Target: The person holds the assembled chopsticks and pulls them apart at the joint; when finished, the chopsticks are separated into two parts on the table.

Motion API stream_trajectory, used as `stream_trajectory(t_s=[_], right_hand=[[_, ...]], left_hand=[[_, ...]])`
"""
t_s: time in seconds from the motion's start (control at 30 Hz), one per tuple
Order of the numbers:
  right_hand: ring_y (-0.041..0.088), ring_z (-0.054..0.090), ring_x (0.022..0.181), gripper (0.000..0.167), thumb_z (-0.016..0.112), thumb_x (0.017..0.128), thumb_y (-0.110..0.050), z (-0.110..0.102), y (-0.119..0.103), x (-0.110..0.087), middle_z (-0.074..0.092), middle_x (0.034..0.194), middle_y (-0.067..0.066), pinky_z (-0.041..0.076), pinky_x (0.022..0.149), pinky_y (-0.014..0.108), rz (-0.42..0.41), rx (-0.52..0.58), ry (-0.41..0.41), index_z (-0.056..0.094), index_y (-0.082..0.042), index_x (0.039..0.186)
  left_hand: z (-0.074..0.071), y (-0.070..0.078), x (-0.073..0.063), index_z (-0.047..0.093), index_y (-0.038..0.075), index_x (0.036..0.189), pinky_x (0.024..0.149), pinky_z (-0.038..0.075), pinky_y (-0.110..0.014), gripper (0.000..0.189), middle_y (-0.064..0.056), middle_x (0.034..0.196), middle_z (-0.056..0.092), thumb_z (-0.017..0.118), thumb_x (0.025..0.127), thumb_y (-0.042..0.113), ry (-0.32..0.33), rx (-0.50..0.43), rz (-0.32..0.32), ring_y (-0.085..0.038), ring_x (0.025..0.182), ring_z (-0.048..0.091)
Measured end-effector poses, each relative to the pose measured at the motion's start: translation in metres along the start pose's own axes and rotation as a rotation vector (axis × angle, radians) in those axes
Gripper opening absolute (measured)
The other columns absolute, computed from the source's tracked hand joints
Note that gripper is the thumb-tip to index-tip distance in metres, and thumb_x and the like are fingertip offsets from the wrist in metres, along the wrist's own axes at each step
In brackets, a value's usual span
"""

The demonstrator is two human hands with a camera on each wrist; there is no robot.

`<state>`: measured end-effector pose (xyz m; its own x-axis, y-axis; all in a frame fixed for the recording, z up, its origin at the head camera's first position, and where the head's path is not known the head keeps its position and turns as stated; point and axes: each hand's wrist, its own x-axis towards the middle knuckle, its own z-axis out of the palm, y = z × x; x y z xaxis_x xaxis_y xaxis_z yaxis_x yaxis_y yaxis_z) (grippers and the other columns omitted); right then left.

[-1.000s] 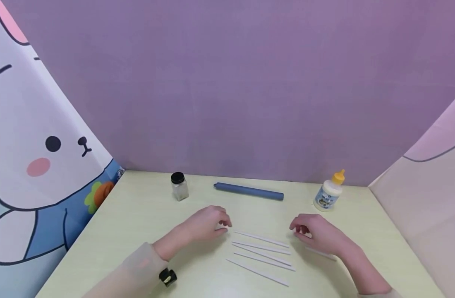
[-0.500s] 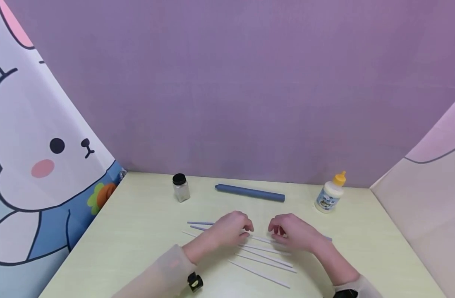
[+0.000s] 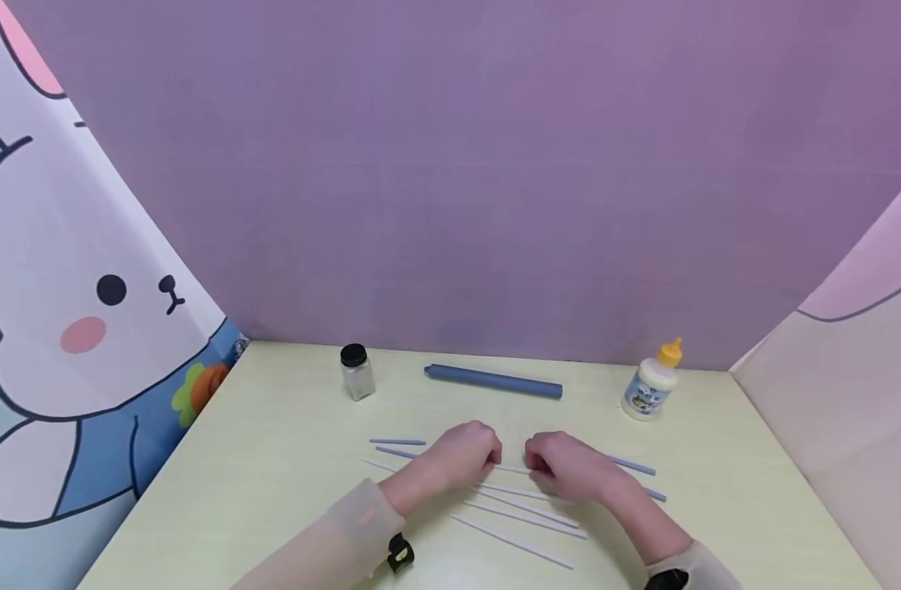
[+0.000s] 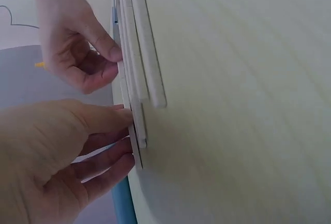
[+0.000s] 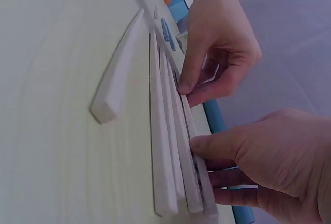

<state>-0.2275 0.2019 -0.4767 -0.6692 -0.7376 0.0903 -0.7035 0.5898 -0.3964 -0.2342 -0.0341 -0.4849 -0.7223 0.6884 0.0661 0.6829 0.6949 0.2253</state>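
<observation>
Several slim, tapered white sticks [image 3: 520, 516] lie side by side on the table before me. My left hand [image 3: 461, 453] pinches the farthest white stick [image 3: 513, 469] between thumb and fingertips. Along that same stick, farther right, my right hand [image 3: 568, 465] pinches it too, a short gap apart from the left. In the left wrist view the left thumb presses on the stick's near side, with the fingers behind it. The right wrist view shows both hands along the outermost stick of the row, and one white stick [image 5: 116, 71] lying apart.
Short blue stick parts [image 3: 397, 442] show beside the left forearm and more [image 3: 631, 465] beside the right. Behind the hands lie a dark blue roll [image 3: 495, 382], a black-capped clear jar [image 3: 358, 375] and a yellow-tipped glue bottle [image 3: 649, 389]. A purple backdrop [image 3: 450, 180] rises behind the table.
My left hand has moved right and my right hand left, bringing them close together. Their fingers have closed onto the farthest white stick. Blue sticks near the left forearm have come into view.
</observation>
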Motion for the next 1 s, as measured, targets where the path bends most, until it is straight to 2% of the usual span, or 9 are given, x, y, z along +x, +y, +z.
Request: stream_trajectory(t_s=[0.17,0.27,0.33,0.47,0.63,0.7,0.83,1.0], right_hand=[[0.003,0.043,0.077,0.021,0.060,0.100,0.000,0.001,-0.005,0.003,0.045,0.085,-0.008,0.043,0.070,0.021,0.019,-0.060,0.004,0.050,-0.016,0.091],[0.004,0.041,0.074,0.019,0.053,0.106,-0.002,-0.007,-0.010,0.005,0.039,0.081,-0.008,0.041,0.069,0.022,0.042,-0.037,-0.005,0.046,-0.015,0.095],[0.003,0.039,0.069,0.016,0.051,0.108,-0.004,-0.016,-0.013,0.005,0.038,0.076,-0.009,0.040,0.065,0.022,0.045,-0.009,-0.004,0.046,-0.015,0.097],[-0.001,0.039,0.065,0.012,0.056,0.108,-0.008,-0.035,-0.021,0.004,0.041,0.072,-0.012,0.041,0.062,0.021,-0.010,0.012,0.019,0.056,-0.014,0.098],[-0.005,0.040,0.065,0.018,0.061,0.108,-0.015,-0.049,-0.030,0.004,0.041,0.072,-0.017,0.041,0.064,0.018,-0.098,-0.054,0.069,0.060,-0.022,0.091],[-0.005,0.040,0.064,0.020,0.061,0.108,-0.017,-0.051,-0.034,0.003,0.039,0.071,-0.018,0.040,0.062,0.017,-0.125,-0.086,0.098,0.059,-0.023,0.089],[-0.005,0.036,0.061,0.022,0.062,0.108,-0.018,-0.057,-0.041,0.001,0.035,0.070,-0.018,0.038,0.060,0.017,-0.150,-0.127,0.125,0.057,-0.023,0.087],[-0.007,0.033,0.060,0.020,0.058,0.110,-0.018,-0.065,-0.049,-0.002,0.032,0.069,-0.018,0.036,0.059,0.016,-0.150,-0.080,0.039,0.056,-0.021,0.090]], left_hand=[[-0.002,-0.003,-0.002,0.070,0.016,0.091,0.069,0.051,-0.019,0.012,0.008,0.082,0.069,0.070,0.089,0.004,0.003,-0.058,-0.048,-0.006,0.078,0.063],[-0.006,-0.002,-0.003,0.058,0.016,0.092,0.061,0.043,-0.019,0.010,0.008,0.074,0.055,0.063,0.093,0.007,0.028,-0.097,-0.028,-0.005,0.067,0.051],[-0.010,0.000,-0.003,0.055,0.016,0.093,0.058,0.039,-0.020,0.008,0.008,0.069,0.048,0.058,0.098,0.011,0.058,-0.098,0.008,-0.006,0.062,0.047],[-0.021,0.009,-0.005,0.054,0.016,0.091,0.052,0.036,-0.022,0.018,0.009,0.063,0.040,0.050,0.108,0.020,0.108,-0.022,0.056,-0.007,0.056,0.043],[-0.036,0.018,-0.007,0.054,0.019,0.085,0.051,0.035,-0.022,0.028,0.012,0.063,0.041,0.047,0.112,0.026,0.138,0.094,0.090,-0.005,0.055,0.042],[-0.042,0.021,-0.008,0.054,0.019,0.083,0.051,0.035,-0.021,0.030,0.012,0.062,0.040,0.047,0.112,0.027,0.129,0.103,0.095,-0.005,0.054,0.041],[-0.055,0.026,-0.014,0.050,0.019,0.080,0.050,0.033,-0.021,0.033,0.010,0.059,0.034,0.045,0.112,0.027,0.069,0.066,0.078,-0.005,0.051,0.037],[-0.065,0.029,-0.021,0.047,0.020,0.080,0.050,0.031,-0.021,0.036,0.009,0.059,0.033,0.043,0.114,0.030,-0.004,0.040,0.094,-0.006,0.049,0.033]])
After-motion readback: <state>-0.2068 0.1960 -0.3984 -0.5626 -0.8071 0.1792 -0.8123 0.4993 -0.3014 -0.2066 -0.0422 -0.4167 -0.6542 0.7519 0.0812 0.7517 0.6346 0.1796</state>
